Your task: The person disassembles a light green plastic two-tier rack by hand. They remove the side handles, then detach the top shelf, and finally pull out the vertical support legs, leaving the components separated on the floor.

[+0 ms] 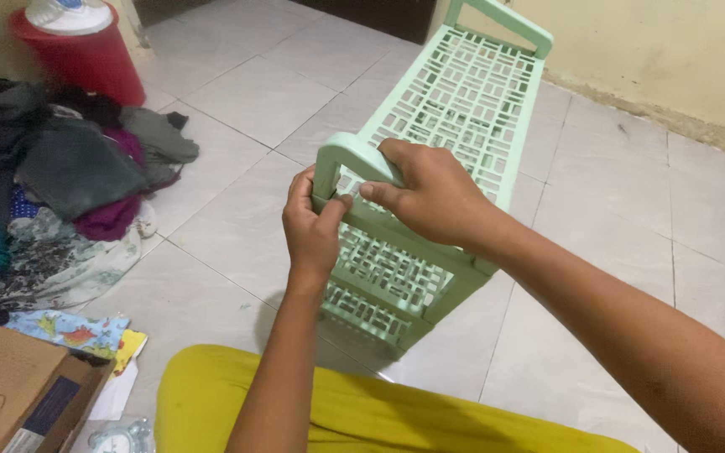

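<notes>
A pale green plastic rack (463, 101) with slotted shelves stands on the tiled floor in front of me, its long side running away toward the wall. My left hand (310, 228) grips the near end post of the rack just below its rounded handle. My right hand (430, 195) closes over the same handle from the right, thumb pressed on the top crossbar. Lower shelves (383, 277) show beneath my hands. My knee in yellow cloth (354, 411) lies at the bottom.
A heap of mixed clothes (60, 176) lies on the floor at left. A red bucket with a white lid (81, 50) stands at the back left. A cardboard box (10, 390) and printed paper sit at bottom left. A cream wall (673, 50) runs behind the rack.
</notes>
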